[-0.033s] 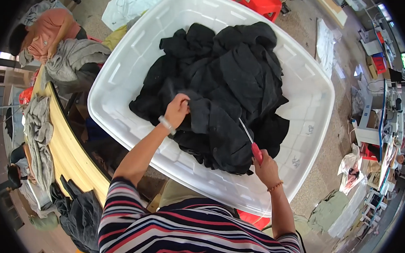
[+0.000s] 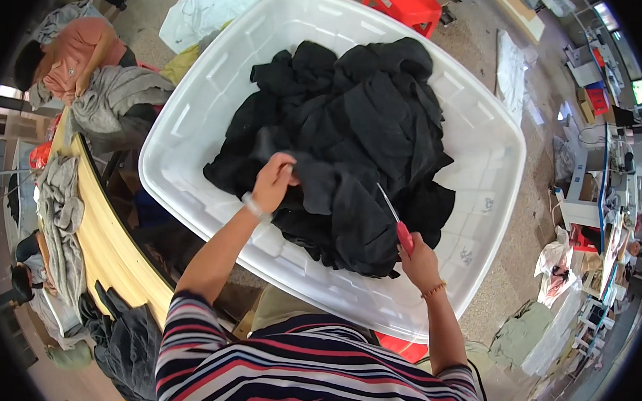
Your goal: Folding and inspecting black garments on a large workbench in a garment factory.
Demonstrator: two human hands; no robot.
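A heap of black cloth pieces lies in the large white plastic tub in front of me. At the near left of the heap, my left hand pinches a fold of black cloth; a blurred flap stands up just beyond its fingers. My right hand is closed round the red handle of a pair of scissors. Their slim metal blades point away and to the left, over the cloth. Whether the tips touch the fabric I cannot tell.
At the left runs a curved wooden table with grey cloth and dark garments. Beyond it a person in a pink top bends over grey fabric. A red stool stands behind the tub; workbenches line the right.
My left hand has shifted slightly left and nearer to me, and the cloth flap by its fingers has moved. The right hand and scissors have stayed almost in place.
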